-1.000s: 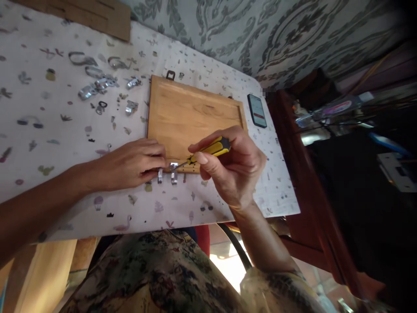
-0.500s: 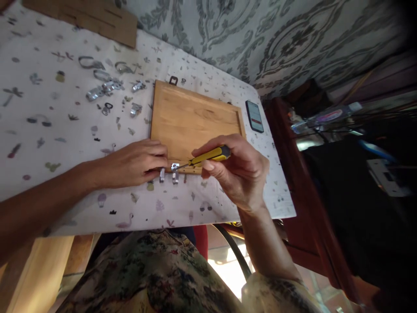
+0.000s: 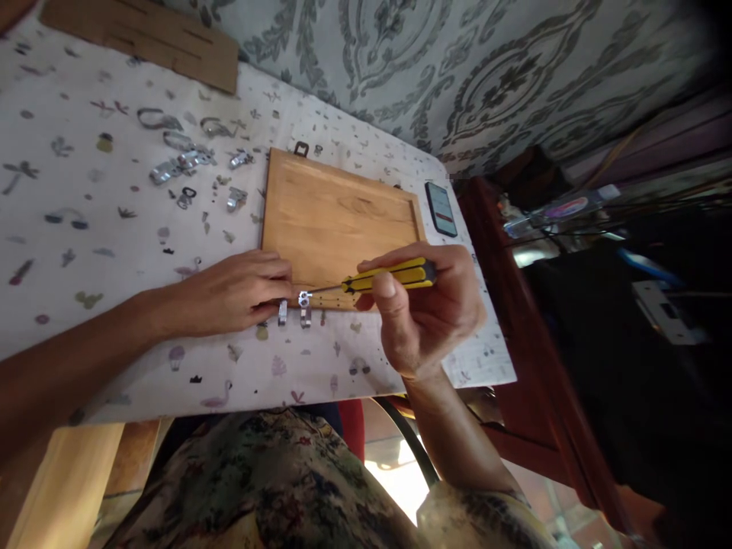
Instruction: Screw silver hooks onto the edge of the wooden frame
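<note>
A yellow-and-black screwdriver (image 3: 394, 276) is gripped in my right hand (image 3: 428, 313), thumb along the near side of its handle. Its thin shaft points left, and the tip is at a shiny metal clip (image 3: 304, 300) on the near edge of a framed wooden board (image 3: 337, 206). My left hand (image 3: 245, 290) has its fingers bent round the board's near left corner, where they hide the corner. Just below those fingertips a second metal clip (image 3: 282, 312) juts out from the edge. Small dark holes dot the near rim to the right of the clips.
Several loose metal clips (image 3: 183, 158) and small screws (image 3: 220, 181) lie left of the board on the patterned tablecloth (image 3: 114, 252). Cardboard (image 3: 149, 42) lies at the far left. A phone (image 3: 440, 208) rests right of the board, near the table's right edge. Beyond that is a plastic bottle (image 3: 563, 210).
My right hand has moved slightly right and down, and the screwdriver now lies flatter, with more of its handle showing. My left hand stays at the board's corner. The view has shifted slightly.
</note>
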The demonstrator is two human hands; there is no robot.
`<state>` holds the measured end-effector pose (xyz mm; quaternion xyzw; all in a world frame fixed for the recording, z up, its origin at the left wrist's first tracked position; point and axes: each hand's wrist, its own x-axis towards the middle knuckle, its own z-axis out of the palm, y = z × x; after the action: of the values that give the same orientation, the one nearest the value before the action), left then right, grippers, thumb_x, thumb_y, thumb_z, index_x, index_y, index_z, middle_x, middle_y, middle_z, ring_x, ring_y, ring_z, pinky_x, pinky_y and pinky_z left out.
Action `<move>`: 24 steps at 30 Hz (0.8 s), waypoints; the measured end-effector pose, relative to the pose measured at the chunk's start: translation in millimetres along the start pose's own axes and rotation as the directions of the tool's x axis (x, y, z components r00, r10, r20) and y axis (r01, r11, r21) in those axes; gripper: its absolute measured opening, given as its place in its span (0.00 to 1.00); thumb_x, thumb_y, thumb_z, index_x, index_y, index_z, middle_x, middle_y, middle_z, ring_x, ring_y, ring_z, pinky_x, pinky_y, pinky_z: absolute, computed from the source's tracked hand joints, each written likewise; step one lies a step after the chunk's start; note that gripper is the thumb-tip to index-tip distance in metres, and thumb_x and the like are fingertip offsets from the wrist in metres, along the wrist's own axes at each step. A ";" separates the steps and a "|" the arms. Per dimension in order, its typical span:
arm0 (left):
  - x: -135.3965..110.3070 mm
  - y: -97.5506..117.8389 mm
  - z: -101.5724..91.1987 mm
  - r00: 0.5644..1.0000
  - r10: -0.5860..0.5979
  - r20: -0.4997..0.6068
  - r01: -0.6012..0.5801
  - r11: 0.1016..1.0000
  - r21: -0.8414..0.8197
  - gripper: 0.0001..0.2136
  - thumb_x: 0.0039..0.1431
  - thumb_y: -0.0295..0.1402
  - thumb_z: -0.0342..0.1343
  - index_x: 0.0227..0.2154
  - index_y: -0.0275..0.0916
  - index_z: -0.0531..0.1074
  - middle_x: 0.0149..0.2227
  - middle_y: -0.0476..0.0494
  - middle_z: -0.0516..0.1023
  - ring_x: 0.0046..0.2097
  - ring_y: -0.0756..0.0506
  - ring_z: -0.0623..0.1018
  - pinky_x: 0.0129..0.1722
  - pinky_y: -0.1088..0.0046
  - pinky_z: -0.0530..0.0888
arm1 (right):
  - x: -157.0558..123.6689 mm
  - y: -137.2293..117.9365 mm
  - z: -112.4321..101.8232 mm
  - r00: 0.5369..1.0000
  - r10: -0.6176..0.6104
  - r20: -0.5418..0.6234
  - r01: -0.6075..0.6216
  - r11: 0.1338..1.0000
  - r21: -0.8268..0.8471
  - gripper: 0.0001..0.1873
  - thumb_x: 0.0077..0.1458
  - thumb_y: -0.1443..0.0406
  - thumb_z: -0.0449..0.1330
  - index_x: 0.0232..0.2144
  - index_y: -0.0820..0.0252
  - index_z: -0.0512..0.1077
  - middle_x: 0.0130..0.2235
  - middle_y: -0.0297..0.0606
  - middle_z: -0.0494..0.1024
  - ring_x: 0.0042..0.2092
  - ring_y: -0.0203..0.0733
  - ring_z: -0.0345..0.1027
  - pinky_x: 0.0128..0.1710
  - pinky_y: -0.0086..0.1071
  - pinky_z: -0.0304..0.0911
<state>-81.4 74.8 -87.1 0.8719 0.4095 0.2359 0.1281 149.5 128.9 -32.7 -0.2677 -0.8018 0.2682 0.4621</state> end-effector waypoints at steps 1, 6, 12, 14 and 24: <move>0.1 0.3 -0.5 1.000 -0.004 0.004 0.004 1.000 -0.001 0.10 0.67 0.26 0.51 0.44 0.40 0.77 0.39 0.43 0.76 0.41 0.43 0.75 0.41 0.66 0.70 | -0.8 1.2 1.0 1.000 0.007 0.002 -0.007 1.000 -0.001 0.05 0.62 0.61 0.65 0.41 0.47 0.72 0.36 0.33 0.79 0.30 0.40 0.74 0.29 0.38 0.73; -0.6 0.9 -1.3 0.999 -0.027 0.026 0.027 1.000 0.001 0.10 0.67 0.26 0.51 0.44 0.40 0.77 0.42 0.42 0.78 0.43 0.43 0.76 0.43 0.66 0.71 | -1.6 7.2 7.6 0.998 0.057 -0.001 -0.057 0.998 0.029 0.05 0.63 0.60 0.63 0.40 0.50 0.71 0.34 0.34 0.78 0.28 0.38 0.71 0.26 0.36 0.70; -0.7 -0.1 0.5 0.999 -0.024 0.022 0.023 1.000 0.012 0.09 0.67 0.26 0.52 0.43 0.39 0.77 0.41 0.42 0.77 0.42 0.43 0.75 0.42 0.66 0.71 | -1.3 6.3 7.4 0.998 0.064 -0.006 -0.063 0.997 0.041 0.08 0.63 0.58 0.64 0.38 0.54 0.70 0.33 0.31 0.77 0.29 0.35 0.71 0.25 0.31 0.69; -0.2 0.5 -0.4 1.000 -0.025 0.017 0.025 1.000 0.001 0.09 0.66 0.25 0.52 0.42 0.39 0.77 0.40 0.42 0.77 0.42 0.43 0.75 0.42 0.66 0.70 | -1.6 6.3 6.8 0.998 0.063 -0.006 -0.063 0.997 0.033 0.06 0.64 0.59 0.62 0.38 0.55 0.71 0.33 0.32 0.77 0.29 0.35 0.71 0.25 0.30 0.68; -0.8 0.5 1.8 1.000 -0.016 -0.007 0.016 1.000 0.005 0.09 0.66 0.25 0.53 0.42 0.40 0.77 0.40 0.43 0.77 0.42 0.43 0.75 0.43 0.66 0.72 | 15.2 2.9 14.9 0.992 -0.089 0.090 0.089 0.996 -0.003 0.11 0.58 0.64 0.68 0.31 0.56 0.68 0.28 0.28 0.70 0.27 0.32 0.65 0.27 0.29 0.63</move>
<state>-80.6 73.8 -88.7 0.8681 0.4173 0.2371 0.1265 130.2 138.5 -32.0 -0.2209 -0.8340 0.2561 0.4360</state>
